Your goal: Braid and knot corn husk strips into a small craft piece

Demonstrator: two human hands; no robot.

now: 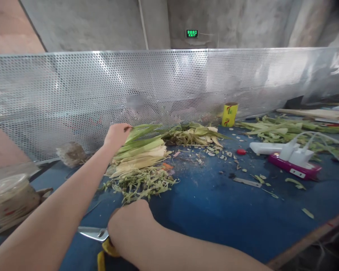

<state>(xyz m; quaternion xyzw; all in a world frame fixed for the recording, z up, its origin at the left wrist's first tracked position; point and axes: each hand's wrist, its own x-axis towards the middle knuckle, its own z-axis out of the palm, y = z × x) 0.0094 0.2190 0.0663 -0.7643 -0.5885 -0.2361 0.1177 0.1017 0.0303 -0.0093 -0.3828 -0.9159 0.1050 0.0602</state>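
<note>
My left hand (pixel 117 134) reaches across to the far left of the table. Its curled fingers are closed at the left end of a pile of green and pale corn husks (pixel 142 152) and seem to pinch a green leaf; the fingertips are partly hidden. Nearer to me, my right hand (pixel 134 226) is closed over a pair of scissors with yellow handles (pixel 110 248). Metal blades (pixel 93 233) stick out to the left, and the palm covers part of the tool. Thin, curly green strips (pixel 147 182) lie just beyond the right hand.
A perforated metal screen (pixel 169 82) borders the back of the blue table (pixel 203 214). More husks (pixel 194 133), a yellow tape roll (pixel 229 114), a purple power strip (pixel 293 167) with white plugs and a metal strip (pixel 247 182) lie rightward. A plastic tub (pixel 12 199) stands left.
</note>
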